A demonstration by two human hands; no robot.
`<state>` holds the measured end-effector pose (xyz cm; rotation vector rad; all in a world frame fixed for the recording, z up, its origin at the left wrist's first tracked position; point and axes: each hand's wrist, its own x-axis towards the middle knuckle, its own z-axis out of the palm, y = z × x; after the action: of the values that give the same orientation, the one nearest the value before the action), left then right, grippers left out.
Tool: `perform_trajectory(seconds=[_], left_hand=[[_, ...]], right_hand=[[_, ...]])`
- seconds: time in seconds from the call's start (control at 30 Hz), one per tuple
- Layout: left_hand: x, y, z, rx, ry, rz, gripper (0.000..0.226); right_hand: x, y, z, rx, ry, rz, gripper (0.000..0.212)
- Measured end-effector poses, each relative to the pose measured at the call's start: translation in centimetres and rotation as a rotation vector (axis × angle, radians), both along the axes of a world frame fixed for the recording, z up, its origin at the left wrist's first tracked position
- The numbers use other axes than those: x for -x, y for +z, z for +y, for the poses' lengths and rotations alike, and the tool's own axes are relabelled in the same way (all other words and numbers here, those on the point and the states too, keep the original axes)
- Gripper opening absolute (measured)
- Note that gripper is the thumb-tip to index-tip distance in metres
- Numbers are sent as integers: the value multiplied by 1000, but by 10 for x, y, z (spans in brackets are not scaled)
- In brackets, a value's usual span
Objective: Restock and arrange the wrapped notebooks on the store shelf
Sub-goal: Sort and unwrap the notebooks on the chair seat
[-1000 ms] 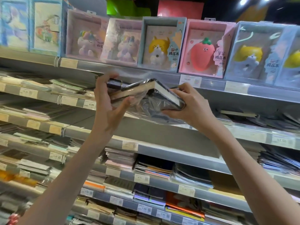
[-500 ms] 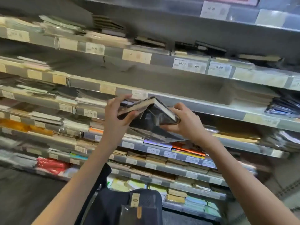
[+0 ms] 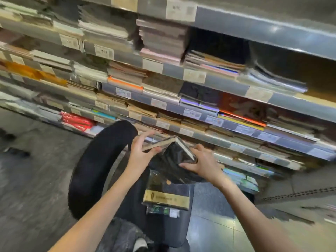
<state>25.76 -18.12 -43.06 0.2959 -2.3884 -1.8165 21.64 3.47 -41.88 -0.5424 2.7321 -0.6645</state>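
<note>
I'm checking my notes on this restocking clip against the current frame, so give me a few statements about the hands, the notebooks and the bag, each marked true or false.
1. Both hands grip the same wrapped bundle. True: the left hand and the right hand hold the wrapped notebooks from either side.
2. The bundle rests on a shelf. False: it is held in the air in front of the lower shelves.
3. A dark bag sits below the hands. True: the bag is under them, its black strap looping up on the left.
4. The bag has nothing in it. False: a wrapped notebook with a gold band shows in it.
5. The red packs lie right of the hands. False: the red packs are to the left.
</note>
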Motion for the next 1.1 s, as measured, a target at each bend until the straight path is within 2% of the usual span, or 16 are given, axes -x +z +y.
perform_trajectory(seconds=[0.23,0.47,0.67,0.87,0.97,1.1], left_hand=[[-10,-76,8,-32,-2,-162,35],[-12,-120,9,2,33,-308,34],[0,-180,7,5,46,-507,36],[6,-234,7,-17,46,-595,54],[5,-250,8,22,16,-598,54],[0,-266,9,196,-33,-587,56]], right_hand=[[-6,-78,6,-16,25,-157,58],[-4,-122,6,-24,37,-451,47],[4,-177,3,121,-37,-663,42],[14,-228,3,111,-125,-644,80],[15,-247,5,110,-153,-584,83],[15,-263,7,76,-150,-533,84]])
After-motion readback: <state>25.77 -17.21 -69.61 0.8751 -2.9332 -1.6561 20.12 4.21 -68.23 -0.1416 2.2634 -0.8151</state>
